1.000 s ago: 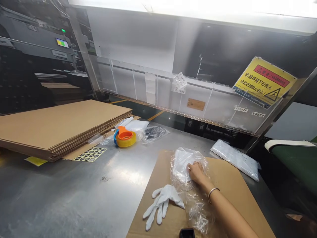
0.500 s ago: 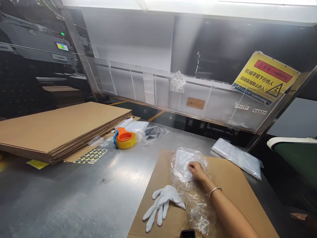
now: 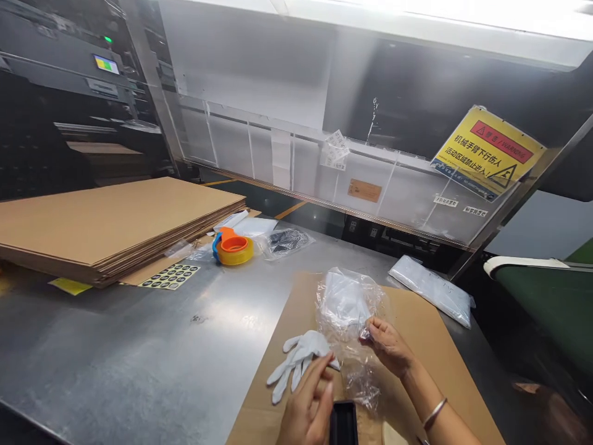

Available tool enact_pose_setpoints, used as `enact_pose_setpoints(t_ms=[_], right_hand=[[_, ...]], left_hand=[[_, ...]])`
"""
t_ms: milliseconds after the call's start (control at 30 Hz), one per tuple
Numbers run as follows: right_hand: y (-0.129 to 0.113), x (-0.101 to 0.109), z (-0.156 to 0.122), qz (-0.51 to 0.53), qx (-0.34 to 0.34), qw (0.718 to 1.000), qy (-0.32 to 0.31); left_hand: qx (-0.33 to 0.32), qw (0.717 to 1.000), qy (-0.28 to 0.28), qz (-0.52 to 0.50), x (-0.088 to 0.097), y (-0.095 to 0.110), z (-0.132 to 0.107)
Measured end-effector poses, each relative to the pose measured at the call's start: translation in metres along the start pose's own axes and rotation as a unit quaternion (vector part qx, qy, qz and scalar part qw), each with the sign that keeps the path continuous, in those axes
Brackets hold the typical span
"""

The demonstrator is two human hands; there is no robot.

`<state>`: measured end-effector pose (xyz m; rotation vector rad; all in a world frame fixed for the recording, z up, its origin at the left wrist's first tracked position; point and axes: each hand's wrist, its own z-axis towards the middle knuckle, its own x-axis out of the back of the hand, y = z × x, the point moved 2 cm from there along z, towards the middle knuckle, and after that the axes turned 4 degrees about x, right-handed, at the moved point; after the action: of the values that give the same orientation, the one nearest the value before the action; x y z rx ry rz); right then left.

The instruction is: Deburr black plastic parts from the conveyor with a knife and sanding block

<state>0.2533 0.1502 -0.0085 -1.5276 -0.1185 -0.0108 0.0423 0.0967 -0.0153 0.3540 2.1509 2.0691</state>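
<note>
A clear plastic bag (image 3: 336, 312) with white cloth-like contents, possibly gloves, lies on a sheet of brown cardboard (image 3: 417, 315). My right hand (image 3: 389, 346) pinches the bag's near right edge between thumb and fingers; a bangle circles that wrist. My left hand (image 3: 309, 405) hovers low over the cardboard, its fingers half bent and apart from the thumb, with nothing seen in them. Just beyond it a white glove (image 3: 299, 358) lies with its fingers toward the left, partly covered by my fingertips. Beside the left hand is a black rectangular object (image 3: 343, 423), cut off by the frame's bottom.
Stacked cardboard sheets (image 3: 120, 222) occupy the left of the metal table (image 3: 194, 352). Near them are a tape dispenser (image 3: 233, 247), a sheet of round stickers (image 3: 171, 276) and a bagged dark item (image 3: 290, 242). A white plastic-wrapped packet (image 3: 430, 289) lies right, before a green conveyor (image 3: 542, 303).
My right hand has moved from the middle of the white contents to the bag's near edge. My left hand has come into view from below. More of the black object shows.
</note>
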Motion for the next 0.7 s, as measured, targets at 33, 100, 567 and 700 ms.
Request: enact_pose_setpoints(t_ms=[33, 100, 567, 700], right_hand=[[-0.003, -0.006, -0.008, 0.021, -0.004, 1.0, -0.001], [-0.008, -0.016, -0.022, 0.053, -0.012, 0.998, -0.003], [-0.033, -0.017, -0.074, 0.025, -0.033, 0.999, -0.03], [-0.034, -0.02, -0.079, 0.048, -0.027, 0.998, -0.014]], left_hand=[[-0.062, 0.998, 0.005, 0.033, -0.005, 0.009, 0.014], [-0.129, 0.988, -0.022, 0.083, -0.015, 0.025, 0.037], [-0.111, 0.98, -0.096, 0.136, -0.018, 0.048, 0.029], [-0.11, 0.978, -0.144, 0.101, -0.013, 0.05, 0.018]])
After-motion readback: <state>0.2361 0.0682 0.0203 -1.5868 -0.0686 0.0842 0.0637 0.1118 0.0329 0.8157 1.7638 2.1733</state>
